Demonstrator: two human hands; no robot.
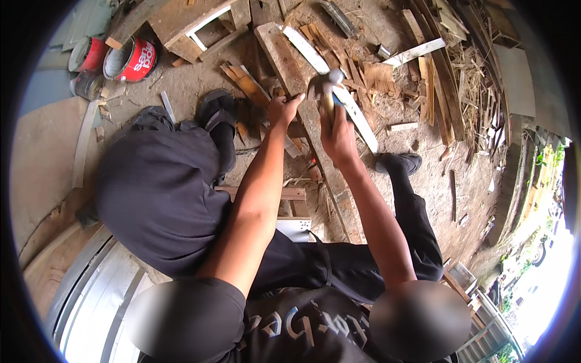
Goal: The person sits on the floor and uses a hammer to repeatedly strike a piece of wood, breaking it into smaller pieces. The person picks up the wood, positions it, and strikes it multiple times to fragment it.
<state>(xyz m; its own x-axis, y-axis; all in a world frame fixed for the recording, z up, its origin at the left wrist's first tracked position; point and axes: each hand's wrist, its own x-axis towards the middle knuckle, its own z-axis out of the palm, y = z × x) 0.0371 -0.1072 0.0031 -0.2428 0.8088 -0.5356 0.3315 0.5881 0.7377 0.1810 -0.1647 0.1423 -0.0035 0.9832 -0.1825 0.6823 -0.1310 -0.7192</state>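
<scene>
A claw hammer (334, 77) is gripped in my right hand (339, 138), its metal head up beyond my fingers and slightly blurred. The hammer head is just right of a long wooden plank (289, 63), which slants from the upper middle down between my forearms. My left hand (283, 110) is closed at the plank's left edge, thumb stretched over its face. Whether a small piece such as a nail is under that thumb, I cannot tell. A white-faced strip of wood (357, 121) lies behind and right of the hammer.
Wood offcuts (378, 77) and splinters litter the dirt floor ahead. Two red cans (130, 63) stand at the far left, near a wooden box frame (196, 30). Long boards (445, 91) lie to the right. My outstretched legs (417, 212) flank the plank; corrugated metal (100, 290) is at lower left.
</scene>
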